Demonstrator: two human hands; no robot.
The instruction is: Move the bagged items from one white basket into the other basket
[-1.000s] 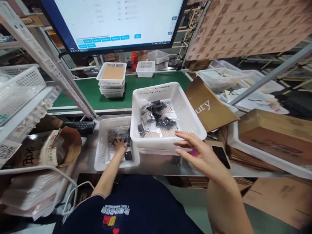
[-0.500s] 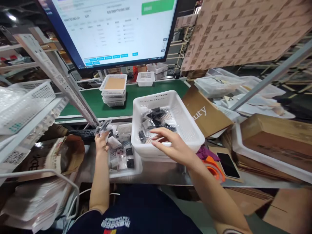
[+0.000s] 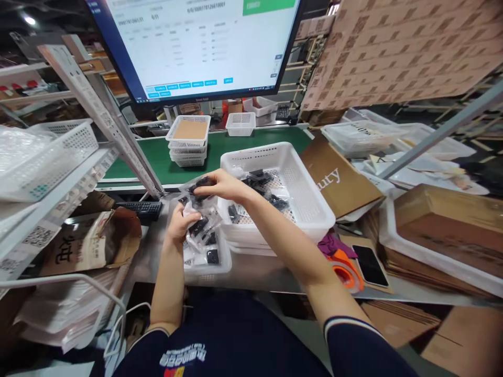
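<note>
My left hand point(image 3: 183, 222) is closed on small clear plastic bags point(image 3: 202, 222) with dark items inside, above the lower white basket point(image 3: 226, 262). Beside it, my right hand point(image 3: 222, 184) grips another clear bag point(image 3: 198, 186) with something black in it. What exactly the bags contain is too small to tell. To the right stands a larger white basket point(image 3: 310, 201), on top of others, with several bagged black pieces point(image 3: 259, 178) on its perforated bottom. More bagged items point(image 3: 212, 256) lie in the lower basket, partly hidden by my hands.
Behind the baskets runs a green conveyor belt point(image 3: 153, 157) with a stack of small white baskets point(image 3: 188, 144). A monitor point(image 3: 196, 52) hangs above. On the right are a cardboard box point(image 3: 330, 178), a phone point(image 3: 370, 266) and an orange tape roll point(image 3: 346, 275); a keyboard point(image 3: 143, 209) is left.
My right hand has moved left from over the larger basket to the bags by my left hand and gripped one. My left hand has shifted slightly right, and the view has shifted a little.
</note>
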